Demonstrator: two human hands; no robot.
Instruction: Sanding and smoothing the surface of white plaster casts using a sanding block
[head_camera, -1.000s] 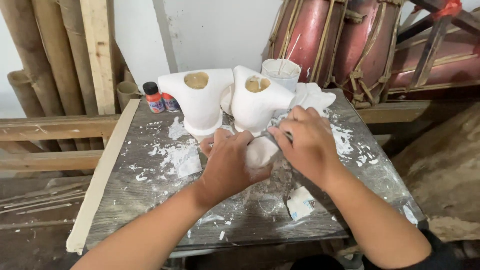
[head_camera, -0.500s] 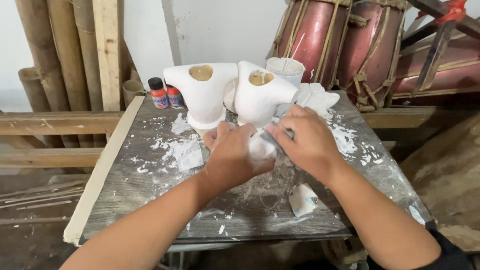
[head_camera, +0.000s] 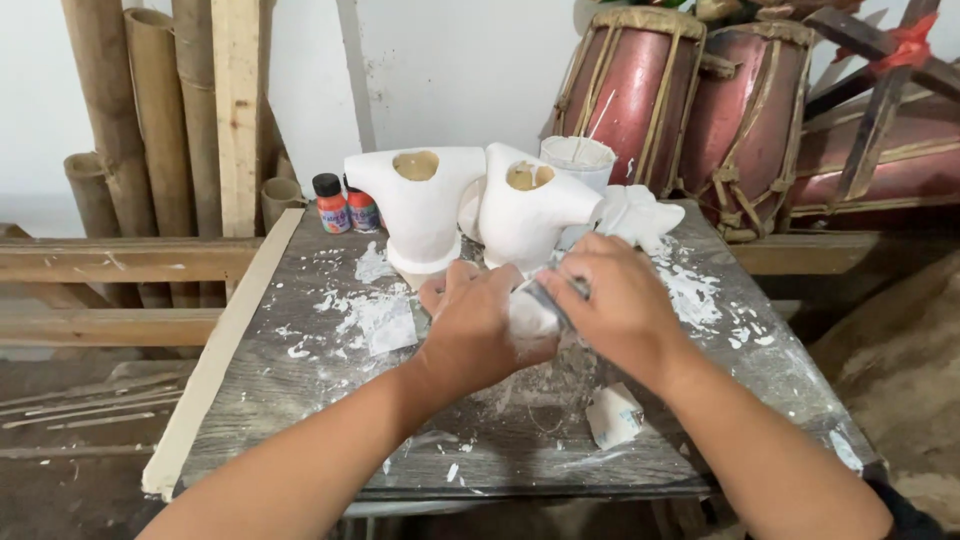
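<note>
Your left hand (head_camera: 480, 330) cupped a small white plaster piece (head_camera: 530, 318) at the middle of the dusty table (head_camera: 300, 400), fingers curled around it. Your right hand (head_camera: 620, 300) pinched a thin grey blade (head_camera: 558, 296) against it, near two white moulds (head_camera: 470, 205).

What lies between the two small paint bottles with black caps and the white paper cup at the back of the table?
In the head view, two white plaster casts stand there side by side.

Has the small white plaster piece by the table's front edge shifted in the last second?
No. The small plaster piece lies in the same spot on the table, below the right hand, just inside the front edge; only the camera shifted.
</note>
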